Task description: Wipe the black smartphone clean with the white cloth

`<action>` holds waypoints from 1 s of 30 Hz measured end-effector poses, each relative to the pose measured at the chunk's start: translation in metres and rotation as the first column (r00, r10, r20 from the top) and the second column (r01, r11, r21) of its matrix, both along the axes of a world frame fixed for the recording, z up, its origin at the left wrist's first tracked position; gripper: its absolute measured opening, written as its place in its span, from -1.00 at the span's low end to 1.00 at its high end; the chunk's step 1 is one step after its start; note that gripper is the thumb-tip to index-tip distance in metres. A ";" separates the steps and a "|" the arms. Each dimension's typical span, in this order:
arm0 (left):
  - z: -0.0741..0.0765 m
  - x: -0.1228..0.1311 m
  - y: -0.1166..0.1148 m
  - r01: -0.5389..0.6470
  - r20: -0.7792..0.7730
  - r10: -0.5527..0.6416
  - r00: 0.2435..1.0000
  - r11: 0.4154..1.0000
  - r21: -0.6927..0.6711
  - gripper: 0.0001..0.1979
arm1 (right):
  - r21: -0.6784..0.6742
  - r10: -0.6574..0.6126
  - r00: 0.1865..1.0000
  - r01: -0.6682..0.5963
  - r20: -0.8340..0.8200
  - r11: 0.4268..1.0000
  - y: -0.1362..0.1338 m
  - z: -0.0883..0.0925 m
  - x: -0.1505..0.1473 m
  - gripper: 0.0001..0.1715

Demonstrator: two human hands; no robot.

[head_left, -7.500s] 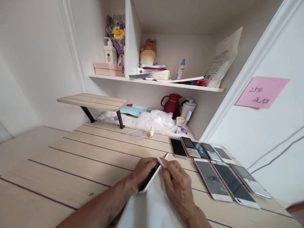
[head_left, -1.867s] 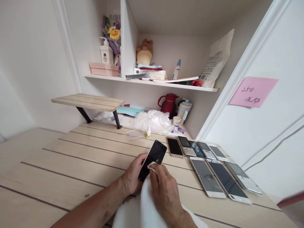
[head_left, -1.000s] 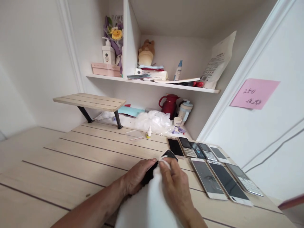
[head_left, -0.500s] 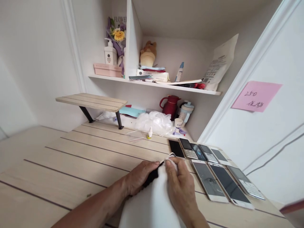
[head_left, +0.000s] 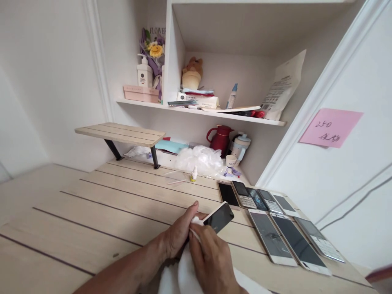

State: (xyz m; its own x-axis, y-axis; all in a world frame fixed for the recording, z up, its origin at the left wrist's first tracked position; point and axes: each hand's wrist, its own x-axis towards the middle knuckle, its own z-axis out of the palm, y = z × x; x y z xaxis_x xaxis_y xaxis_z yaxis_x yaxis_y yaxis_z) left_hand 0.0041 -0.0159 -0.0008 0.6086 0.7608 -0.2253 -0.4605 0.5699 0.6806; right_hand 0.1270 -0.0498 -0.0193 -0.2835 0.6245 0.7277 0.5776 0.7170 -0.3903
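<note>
A mobile phone [head_left: 219, 217] with a dark screen and pale edge sticks out beyond my two hands, above the desk's front part. My left hand [head_left: 180, 230] is closed around its lower part, thumb pointing up. Over that lower part my right hand [head_left: 210, 255] presses a white cloth [head_left: 180, 275], fingers bent and closed on it. The cloth hangs down below both hands and hides the near end of the phone. To the right lie several other phones in two rows, among them a white one with a marked screen [head_left: 271, 237] and a keypad phone [head_left: 244, 194].
Behind are a small bottle [head_left: 194, 174], clear plastic bags [head_left: 200, 160], a paper cup [head_left: 230, 160] and a red jug [head_left: 219, 139]. A raised wooden stand [head_left: 122, 134] is at back left. Overhead runs a loaded shelf [head_left: 196, 111]; a pink note [head_left: 332, 127] is on the right wall.
More of the phone now shows, its dark screen in view beyond the hands. My right hand and the cloth have moved down and left. The view has tilted slightly upward.
</note>
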 end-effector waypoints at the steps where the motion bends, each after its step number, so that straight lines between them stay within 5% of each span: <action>1: -0.001 0.000 0.000 0.000 -0.010 0.000 1.000 1.000 -0.002 -0.38 | 0.007 -0.006 1.000 0.006 0.021 1.000 0.000 -0.001 0.000 -0.71; 9: -0.001 0.002 0.001 -0.032 -0.055 0.045 0.997 0.977 0.211 -0.40 | 0.061 -0.369 0.923 0.377 -0.106 0.924 0.028 0.024 0.035 -0.70; 14: 0.000 -0.001 0.001 -0.005 0.021 0.005 1.000 1.000 0.014 -0.33 | 0.026 -0.097 0.995 0.097 0.003 0.995 0.007 0.002 0.004 -0.70; 17: 0.004 -0.004 0.001 -0.049 0.030 0.048 0.998 0.999 0.013 -0.31 | 0.009 -0.040 0.996 0.039 0.074 0.999 -0.006 -0.010 -0.015 -0.69; 26: 0.001 0.000 0.000 0.009 -0.004 -0.010 1.000 0.995 -0.103 -0.47 | -0.026 -0.138 0.989 0.139 0.060 0.990 0.006 0.004 0.005 -0.66; 30: 0.002 0.003 -0.001 -0.090 -0.131 0.109 0.985 0.985 0.145 -0.57 | 0.023 -0.214 0.977 0.215 -0.014 0.976 0.022 0.014 0.025 -0.69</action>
